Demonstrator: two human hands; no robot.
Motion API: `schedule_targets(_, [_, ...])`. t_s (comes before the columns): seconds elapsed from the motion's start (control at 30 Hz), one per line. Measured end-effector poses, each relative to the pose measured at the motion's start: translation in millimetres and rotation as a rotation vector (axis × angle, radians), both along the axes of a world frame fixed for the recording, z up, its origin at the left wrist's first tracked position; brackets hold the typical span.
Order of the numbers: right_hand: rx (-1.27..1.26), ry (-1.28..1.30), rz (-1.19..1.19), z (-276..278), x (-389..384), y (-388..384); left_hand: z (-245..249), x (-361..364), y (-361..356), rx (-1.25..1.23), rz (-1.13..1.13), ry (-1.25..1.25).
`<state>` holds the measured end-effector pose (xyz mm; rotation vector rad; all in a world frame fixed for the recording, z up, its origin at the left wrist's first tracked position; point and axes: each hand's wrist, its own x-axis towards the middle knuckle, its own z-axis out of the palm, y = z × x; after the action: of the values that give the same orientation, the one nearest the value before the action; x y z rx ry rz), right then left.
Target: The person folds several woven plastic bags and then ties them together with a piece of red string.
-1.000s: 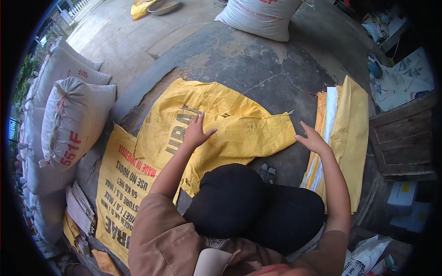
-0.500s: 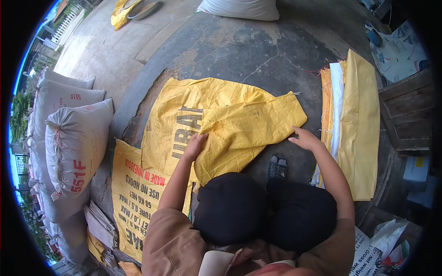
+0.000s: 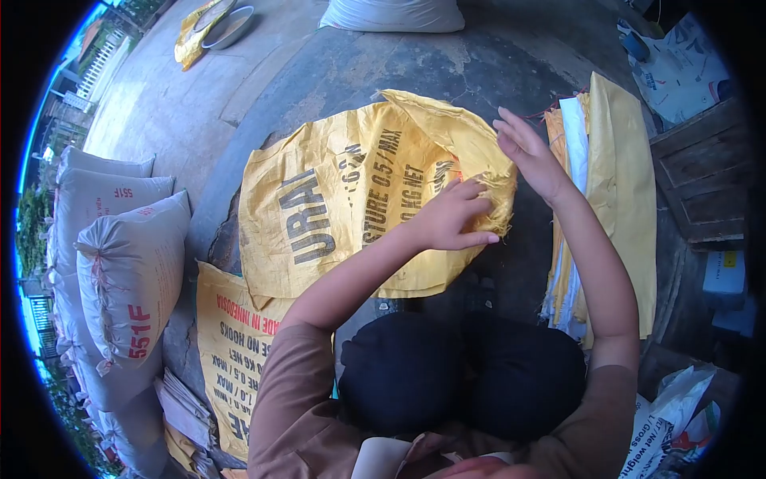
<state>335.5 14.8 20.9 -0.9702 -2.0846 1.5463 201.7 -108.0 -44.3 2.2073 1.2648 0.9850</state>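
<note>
A yellow woven sack (image 3: 335, 191) with black print lies across the floor in front of my knees. Its frayed, gaping mouth is at the right end. My left hand (image 3: 453, 217) rests on the sack close to that mouth, thumb stretched out and fingers apart. Just beyond the frayed edge, my right hand (image 3: 531, 156) is raised with its fingers extended and nothing in them. Partly under the sack's near left corner lies a second yellow printed sack (image 3: 231, 335).
Full white sacks marked 551F (image 3: 136, 279) are stacked on the left. Folded yellow and white sacks (image 3: 618, 215) lie at the right, beside a wooden panel (image 3: 702, 176). Farther off are a full white sack (image 3: 391, 14) and a metal basin (image 3: 229, 28).
The sack's folded-over right part now lies opened out, showing more print and its frayed mouth. My left hand moved right and away from me; my right hand moved up, off the edge.
</note>
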Motion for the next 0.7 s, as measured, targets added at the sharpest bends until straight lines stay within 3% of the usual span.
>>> schedule_targets(0.07, [-0.002,-0.109,-0.025,2.0,8.4,5.1,-32.8,28.3,2.0,-0.066,-0.128,-0.001])
schedule_targets(0.13, [0.371,-0.643,-0.066,-12.8,21.0,8.4,-51.2,41.2,-2.1,-0.12,-0.168,-0.022])
schedule_targets(0.17, [0.483,-0.772,-0.092,-42.6,32.7,17.7,-57.1,42.1,-7.7,-0.225,-0.182,-0.114])
schedule_targets(0.23, [0.454,-0.974,-0.08,-85.6,54.0,25.1,-70.3,37.2,-21.3,-0.341,-0.125,-0.194])
schedule_targets(0.3, [0.187,-0.935,-0.08,-157.9,84.8,38.6,-71.9,15.8,-35.3,-0.592,-0.016,-0.177])
schedule_targets(0.37, [0.174,-0.955,-0.069,-173.3,97.4,23.2,-93.0,-12.4,-53.6,-0.581,0.247,-0.241])
schedule_targets(0.43, [0.15,-0.97,-0.065,-186.6,103.4,16.9,-111.8,-42.4,-75.1,-0.366,0.468,-0.129])
schedule_targets(0.53, [0.232,-0.873,-0.18,-199.1,107.4,14.5,-141.2,-69.0,-100.9,-0.365,0.524,0.047])
schedule_targets(0.6, [0.288,-0.709,-0.186,-190.0,101.9,28.5,-152.5,-62.0,-107.5,-0.397,0.534,0.116])
schedule_targets(0.7, [0.07,-0.141,-0.351,-173.5,93.4,53.5,-166.0,-44.9,-97.0,-0.584,0.5,0.242])
